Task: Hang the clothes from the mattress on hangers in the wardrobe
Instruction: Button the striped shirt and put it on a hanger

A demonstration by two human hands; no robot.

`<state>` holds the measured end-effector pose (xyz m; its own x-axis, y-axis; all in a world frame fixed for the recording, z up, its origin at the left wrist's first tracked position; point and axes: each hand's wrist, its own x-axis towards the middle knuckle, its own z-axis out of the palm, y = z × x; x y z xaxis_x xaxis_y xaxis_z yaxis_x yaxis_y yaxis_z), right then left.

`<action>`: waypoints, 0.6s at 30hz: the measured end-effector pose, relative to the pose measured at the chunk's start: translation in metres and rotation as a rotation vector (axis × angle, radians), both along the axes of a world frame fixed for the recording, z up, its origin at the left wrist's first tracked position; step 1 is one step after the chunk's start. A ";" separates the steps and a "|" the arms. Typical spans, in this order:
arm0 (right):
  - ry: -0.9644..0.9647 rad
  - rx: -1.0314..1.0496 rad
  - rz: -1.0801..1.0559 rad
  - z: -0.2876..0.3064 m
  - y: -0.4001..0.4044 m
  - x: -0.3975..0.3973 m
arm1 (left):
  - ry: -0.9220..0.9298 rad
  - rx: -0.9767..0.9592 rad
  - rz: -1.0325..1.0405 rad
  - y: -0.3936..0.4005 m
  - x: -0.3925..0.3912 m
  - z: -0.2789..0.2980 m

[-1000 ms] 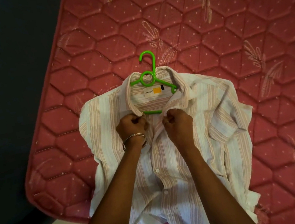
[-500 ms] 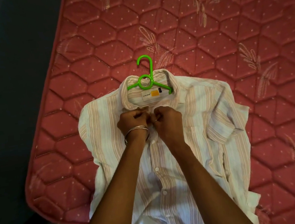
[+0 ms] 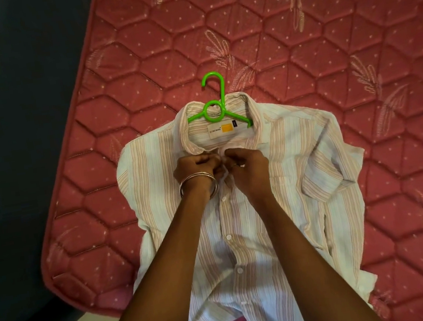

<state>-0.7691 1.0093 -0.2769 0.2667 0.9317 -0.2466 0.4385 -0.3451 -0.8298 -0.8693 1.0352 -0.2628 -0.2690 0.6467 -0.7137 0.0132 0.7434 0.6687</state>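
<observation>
The striped shirt lay front-up in the middle of the frame, spread across the lower corner of the red quilted mattress, its hem hanging past the mattress edge at the bottom. A green hanger was already threaded inside it: the hook stuck out past the collar toward the upper centre of the frame, and one arm ran under the right shoulder, near the neck label. Lying flat probably kept the cloth from slipping off the hanger while the front was fastened.

Both hands met just below the collar. The left hand, a metal bangle at its wrist, had its fingers curled in on the left edge of the placket; the right hand pinched the opposite edge, so each held shirt fabric and the two nearly touched. This looked like the top button being done up, a sensible step so the shirt would stay on the hanger when lifted. Whether the button was through its hole could not be seen; the fingers hid it. Further down the front, several buttons looked closed.

The right sleeve was folded over near the right middle of the frame. Dark floor filled the left side. No wardrobe was in view.
</observation>
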 end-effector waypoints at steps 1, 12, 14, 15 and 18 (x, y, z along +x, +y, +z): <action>0.035 -0.028 -0.009 0.001 -0.001 0.002 | 0.006 -0.002 0.006 0.000 0.001 -0.001; 0.283 -0.177 -0.125 -0.008 -0.006 0.010 | 0.096 0.154 -0.152 -0.008 0.001 -0.013; 0.269 -0.158 -0.123 -0.009 -0.005 0.010 | 0.167 0.209 -0.241 -0.008 -0.001 -0.014; 0.269 -0.150 -0.120 -0.010 -0.006 0.009 | 0.207 0.238 -0.285 -0.007 -0.003 -0.014; 0.275 -0.122 -0.114 -0.011 -0.008 0.009 | 0.243 0.281 -0.363 -0.007 -0.005 -0.014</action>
